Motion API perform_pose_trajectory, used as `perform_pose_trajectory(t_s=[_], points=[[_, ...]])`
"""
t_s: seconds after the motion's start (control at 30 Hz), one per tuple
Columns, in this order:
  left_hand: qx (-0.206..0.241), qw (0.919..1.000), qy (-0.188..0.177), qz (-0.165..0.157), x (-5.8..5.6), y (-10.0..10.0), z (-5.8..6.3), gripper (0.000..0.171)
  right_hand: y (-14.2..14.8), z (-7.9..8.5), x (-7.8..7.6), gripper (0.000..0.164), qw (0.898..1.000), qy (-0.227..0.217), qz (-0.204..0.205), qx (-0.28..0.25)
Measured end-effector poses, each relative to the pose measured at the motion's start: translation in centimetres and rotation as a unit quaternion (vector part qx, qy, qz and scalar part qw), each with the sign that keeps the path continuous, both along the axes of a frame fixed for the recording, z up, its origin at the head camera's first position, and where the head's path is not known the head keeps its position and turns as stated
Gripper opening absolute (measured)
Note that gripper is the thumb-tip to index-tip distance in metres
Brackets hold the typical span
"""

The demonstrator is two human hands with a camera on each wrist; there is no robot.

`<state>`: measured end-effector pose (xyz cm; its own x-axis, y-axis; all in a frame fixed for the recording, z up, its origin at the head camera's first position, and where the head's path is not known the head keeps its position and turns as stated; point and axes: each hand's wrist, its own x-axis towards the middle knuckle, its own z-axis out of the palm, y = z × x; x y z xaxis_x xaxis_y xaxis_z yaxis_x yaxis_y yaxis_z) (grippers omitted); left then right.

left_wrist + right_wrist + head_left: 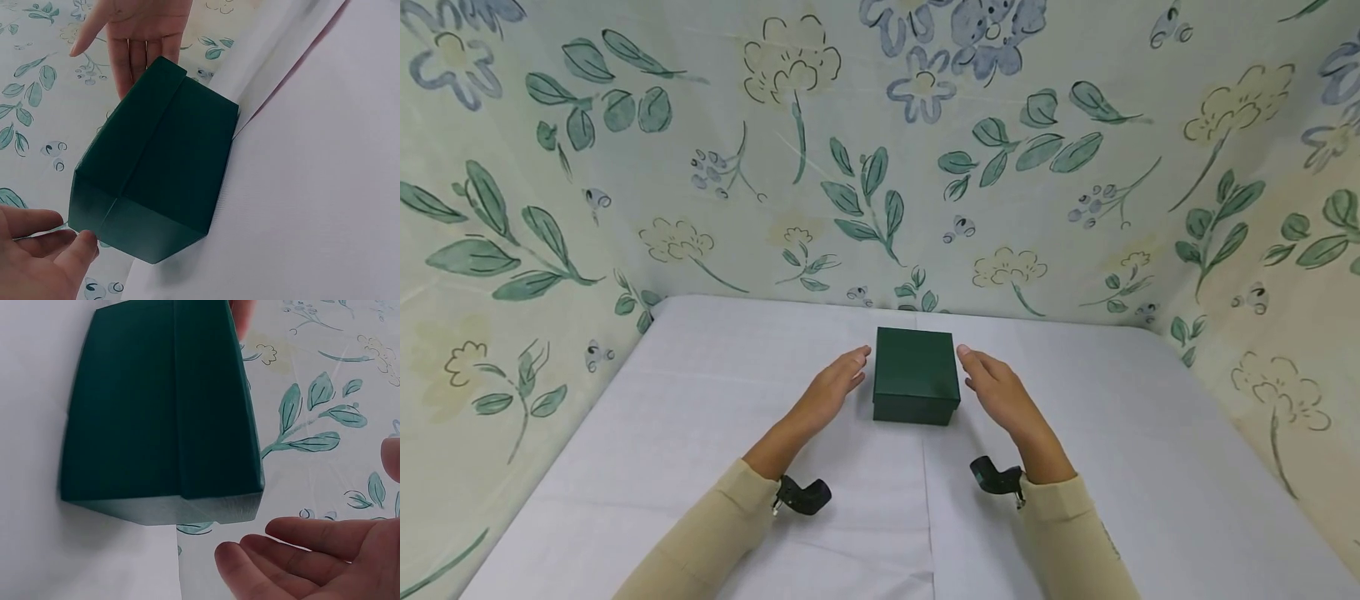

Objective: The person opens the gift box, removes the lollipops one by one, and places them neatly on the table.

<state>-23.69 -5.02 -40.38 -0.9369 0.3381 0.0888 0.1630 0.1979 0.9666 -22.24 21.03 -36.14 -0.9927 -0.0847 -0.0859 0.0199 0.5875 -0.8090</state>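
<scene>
A dark green box [916, 367] with a lid sits on the white cloth, toward the far side of the table. My left hand [833, 390] is held beside its left wall, fingers extended and a narrow gap between them and the box. On the opposite side, my right hand [997, 392] hovers near the right wall, its fingers also extended and apart from the box. The left wrist view shows the lid's seam along the box [169, 156], with the left hand [44, 256] at the near corner. In the right wrist view, the right hand [331, 562] faces palm up below the box [150, 406].
A white cloth [715, 358] covers the table. Floral fabric [917, 167] hangs behind it and along both sides. Each wrist carries a small black camera mount, the left one [805, 497] and the right one [995, 477], over beige sleeves.
</scene>
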Motion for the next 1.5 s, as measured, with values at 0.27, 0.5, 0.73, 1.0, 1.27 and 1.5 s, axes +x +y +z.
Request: perform_pose_trajectory(t_s=[0.27, 0.5, 0.73, 1.0, 1.27, 1.5], points=[[0.055, 0.9966, -0.033, -0.051, -0.17, 0.24, 0.07, 0.059, -0.18, -0.03, 0.00, 0.091, 0.999, -0.010, 0.011, -0.030], [0.063, 0.9959, -0.039, -0.052, -0.05, 0.40, 0.16, 0.058, -0.38, -0.01, -0.15, 0.091, 0.997, 0.006, 0.033, -0.071], [0.087, 0.9938, -0.048, -0.051, 0.20, 0.39, 0.27, 0.059, -0.45, -0.09, -0.15, 0.089, 0.996, 0.006, 0.040, -0.078], [0.100, 0.9923, -0.053, -0.050, 0.17, 0.51, 0.22, 0.058, -0.53, -0.06, -0.16, 0.091, 0.996, 0.002, 0.036, -0.079], [0.107, 0.9913, -0.059, -0.049, 0.27, 0.63, 0.22, 0.061, -0.67, -0.07, -0.07, 0.091, 0.996, 0.006, 0.031, -0.081], [0.112, 0.9909, -0.056, -0.051, 0.36, 0.79, 0.39, 0.061, -0.54, 0.00, 0.02, 0.090, 0.998, 0.008, 0.019, -0.067]])
